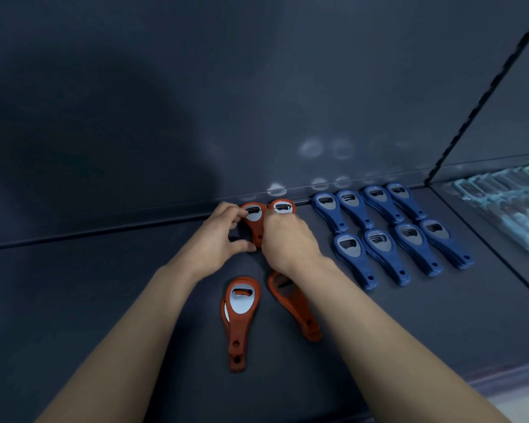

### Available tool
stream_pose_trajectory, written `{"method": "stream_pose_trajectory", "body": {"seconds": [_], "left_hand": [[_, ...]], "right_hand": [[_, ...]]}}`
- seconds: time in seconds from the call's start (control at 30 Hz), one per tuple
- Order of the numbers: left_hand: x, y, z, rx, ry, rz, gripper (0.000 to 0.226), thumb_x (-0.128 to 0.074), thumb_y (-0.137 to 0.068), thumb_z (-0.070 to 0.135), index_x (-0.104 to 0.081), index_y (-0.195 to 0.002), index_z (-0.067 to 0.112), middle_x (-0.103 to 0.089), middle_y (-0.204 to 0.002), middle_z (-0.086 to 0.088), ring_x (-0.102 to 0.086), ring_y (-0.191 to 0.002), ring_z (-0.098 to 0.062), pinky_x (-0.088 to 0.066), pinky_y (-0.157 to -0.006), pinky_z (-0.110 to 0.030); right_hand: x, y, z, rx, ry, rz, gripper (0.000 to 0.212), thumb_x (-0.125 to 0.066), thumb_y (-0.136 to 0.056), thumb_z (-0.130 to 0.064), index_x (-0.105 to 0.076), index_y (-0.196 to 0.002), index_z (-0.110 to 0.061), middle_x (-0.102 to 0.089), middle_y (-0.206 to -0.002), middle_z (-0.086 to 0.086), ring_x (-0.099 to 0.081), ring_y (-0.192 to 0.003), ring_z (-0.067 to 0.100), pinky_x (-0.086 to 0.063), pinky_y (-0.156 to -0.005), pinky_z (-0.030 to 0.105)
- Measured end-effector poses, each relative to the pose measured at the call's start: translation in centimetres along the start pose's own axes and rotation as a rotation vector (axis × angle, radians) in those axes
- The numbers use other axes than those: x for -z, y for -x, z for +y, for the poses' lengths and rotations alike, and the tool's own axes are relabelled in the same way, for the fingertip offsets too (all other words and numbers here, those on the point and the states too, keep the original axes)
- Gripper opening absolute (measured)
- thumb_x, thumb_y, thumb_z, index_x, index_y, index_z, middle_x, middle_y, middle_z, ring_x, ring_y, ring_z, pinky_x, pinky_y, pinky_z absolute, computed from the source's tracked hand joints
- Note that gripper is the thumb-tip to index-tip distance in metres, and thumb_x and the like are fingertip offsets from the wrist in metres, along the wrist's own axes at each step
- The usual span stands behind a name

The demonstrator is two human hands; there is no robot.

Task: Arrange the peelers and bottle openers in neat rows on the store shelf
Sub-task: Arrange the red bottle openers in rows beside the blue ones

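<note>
shelf (104, 300): l hand (217, 239) holds orange opener (255, 216), head rearward.

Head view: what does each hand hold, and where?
Left hand pinches the back-left orange opener stack, fingers on its head, thumb at its handle end. Right hand covers the handle of the back-right orange opener; grip unclear.

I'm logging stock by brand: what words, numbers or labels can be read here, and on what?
None can be read.
The orange bottle openers and blue bottle openers show no print.
The clear packets on the right are too blurred to tell.
</note>
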State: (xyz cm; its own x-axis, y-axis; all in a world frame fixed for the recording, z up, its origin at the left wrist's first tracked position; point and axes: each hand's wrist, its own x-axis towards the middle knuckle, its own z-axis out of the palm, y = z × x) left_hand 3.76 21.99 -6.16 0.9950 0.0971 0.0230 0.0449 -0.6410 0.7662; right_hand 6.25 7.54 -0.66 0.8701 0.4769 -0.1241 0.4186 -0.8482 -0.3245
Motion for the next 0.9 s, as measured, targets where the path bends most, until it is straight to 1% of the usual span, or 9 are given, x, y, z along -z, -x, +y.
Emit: {"method": "stream_pose_trajectory", "body": {"seconds": [0.1, 0.23, 0.33, 0.4, 0.57, 0.73, 0.83, 0.9], "left_hand": [[0.0, -0.1, 0.0, -0.002, 0.000, 0.003, 0.056, -0.079, -0.071, 0.020, -0.050, -0.119, 0.016, -0.043, -0.116, 0.012, -0.049, -0.118, -0.013, -0.042, -0.104, -0.036], [0.0, -0.1, 0.0, -0.032, -0.021, 0.016, 0.048, -0.079, -0.072, 0.020, -0.053, -0.112, 0.014, -0.046, -0.113, 0.006, -0.053, -0.112, -0.019, -0.045, -0.099, -0.040], [-0.1, -0.1, -0.2, -0.054, -0.020, 0.023, 0.042, -0.078, -0.073, 0.019, -0.055, -0.108, 0.014, -0.047, -0.110, 0.005, -0.055, -0.108, -0.019, -0.046, -0.097, -0.040], [-0.1, 0.1, -0.5, -0.063, -0.019, 0.032, 0.043, -0.078, -0.073, 0.019, -0.056, -0.109, 0.012, -0.047, -0.111, 0.005, -0.055, -0.108, -0.019, -0.047, -0.097, -0.040], [0.0, 0.5, -1.0, -0.070, -0.015, 0.049, 0.042, -0.078, -0.073, 0.018, -0.058, -0.110, 0.010, -0.048, -0.111, 0.007, -0.056, -0.108, -0.018, -0.047, -0.098, -0.039], [0.2, 0.8, -0.8, -0.082, -0.022, 0.047, 0.046, -0.077, -0.074, 0.016, -0.060, -0.115, 0.007, -0.048, -0.112, 0.009, -0.055, -0.109, -0.017, -0.045, -0.100, -0.035], [0.3, 1.0, -0.7, -0.073, -0.011, 0.052, 0.046, -0.076, -0.074, 0.015, -0.059, -0.117, 0.008, -0.047, -0.113, 0.011, -0.054, -0.111, -0.017, -0.043, -0.101, -0.030], [0.3, 1.1, -0.7, -0.062, 0.007, 0.061, 0.050, -0.078, -0.073, 0.017, -0.057, -0.119, 0.012, -0.047, -0.114, 0.011, -0.053, -0.113, -0.015, -0.043, -0.101, -0.030]], "right_hand": [[0.1, -0.4, -0.5, -0.009, -0.011, -0.020, 0.036, -0.053, -0.089, -0.008, -0.047, -0.123, 0.001, -0.057, -0.119, 0.020, -0.053, -0.111, 0.036, -0.044, -0.080, 0.037], [0.0, -0.8, -1.0, -0.020, -0.041, -0.027, 0.035, -0.055, -0.090, -0.010, -0.046, -0.121, 0.003, -0.056, -0.120, 0.022, -0.053, -0.112, 0.037, -0.044, -0.081, 0.038], [0.0, -1.0, -1.0, -0.016, -0.069, -0.030, 0.034, -0.054, -0.090, -0.009, -0.046, -0.120, 0.003, -0.056, -0.120, 0.022, -0.054, -0.111, 0.038, -0.042, -0.077, 0.036], [-0.1, -1.2, -0.9, -0.012, -0.100, -0.028, 0.032, -0.052, -0.090, -0.008, -0.047, -0.120, 0.001, -0.056, -0.120, 0.021, -0.055, -0.109, 0.038, -0.039, -0.073, 0.034], [-1.0, -1.9, -0.9, -0.026, -0.209, -0.022, 0.028, -0.049, -0.090, -0.008, -0.051, -0.117, -0.001, -0.060, -0.114, 0.020, -0.058, -0.101, 0.036, -0.042, -0.069, 0.032], [-1.0, -2.0, -0.7, -0.036, -0.279, -0.022, 0.030, -0.052, -0.089, -0.009, -0.051, -0.117, -0.001, -0.060, -0.114, 0.019, -0.059, -0.100, 0.036, -0.043, -0.069, 0.032], [-1.0, -1.6, -0.8, -0.045, -0.302, -0.021, 0.029, -0.051, -0.088, -0.007, -0.053, -0.116, -0.001, -0.060, -0.114, 0.018, -0.058, -0.101, 0.035, -0.042, -0.069, 0.032], [-0.8, -1.4, -0.8, -0.062, -0.319, -0.024, 0.026, -0.049, -0.087, -0.003, -0.053, -0.113, 0.000, -0.059, -0.113, 0.018, -0.057, -0.101, 0.035, -0.039, -0.068, 0.032]]}}
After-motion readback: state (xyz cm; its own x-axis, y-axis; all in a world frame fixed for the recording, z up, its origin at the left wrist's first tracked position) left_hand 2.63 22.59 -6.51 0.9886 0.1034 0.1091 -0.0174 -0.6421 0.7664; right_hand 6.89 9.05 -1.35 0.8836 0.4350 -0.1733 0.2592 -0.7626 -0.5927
